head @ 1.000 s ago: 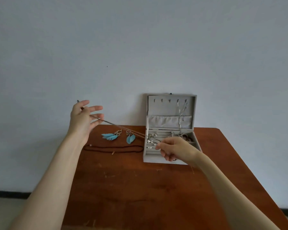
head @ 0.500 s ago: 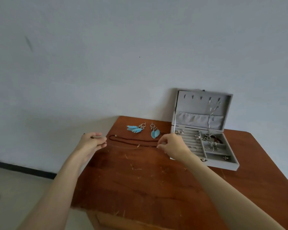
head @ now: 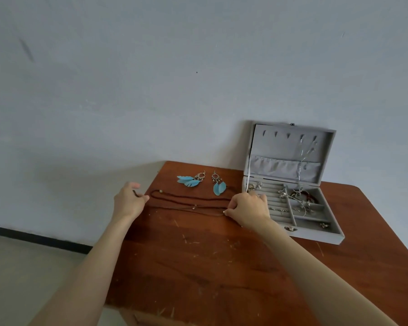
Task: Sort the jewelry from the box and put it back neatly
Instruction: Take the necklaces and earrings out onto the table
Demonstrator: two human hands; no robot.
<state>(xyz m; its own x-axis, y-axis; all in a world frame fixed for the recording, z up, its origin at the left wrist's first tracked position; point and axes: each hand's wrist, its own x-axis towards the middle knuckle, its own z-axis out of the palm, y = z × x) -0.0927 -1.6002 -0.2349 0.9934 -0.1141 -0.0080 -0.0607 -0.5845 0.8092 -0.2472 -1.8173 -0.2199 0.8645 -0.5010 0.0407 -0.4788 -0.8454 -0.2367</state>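
Note:
A thin brown cord necklace [head: 186, 209] lies stretched along the wooden table [head: 210, 267]. My left hand [head: 127, 202] pinches its left end at the table's left edge. My right hand [head: 247, 209] pinches its right end, just in front of the grey jewelry box [head: 316, 236]. Behind the thin cord lies a dark beaded necklace [head: 186, 197]. The box stands open at the back right, its lid [head: 290, 152] upright against the wall, with silver pieces tangled in its compartments [head: 297, 198] and a silver chain hanging from the lid.
Two blue feather earrings [head: 190, 181] [head: 218, 184] lie at the back of the table near the wall. The table's left edge drops to a pale floor [head: 33, 267]. The near part of the tabletop is scratched.
Both hands came down from the air and now hold the thin cord flat on the table in front of the beaded necklace. The view has turned left.

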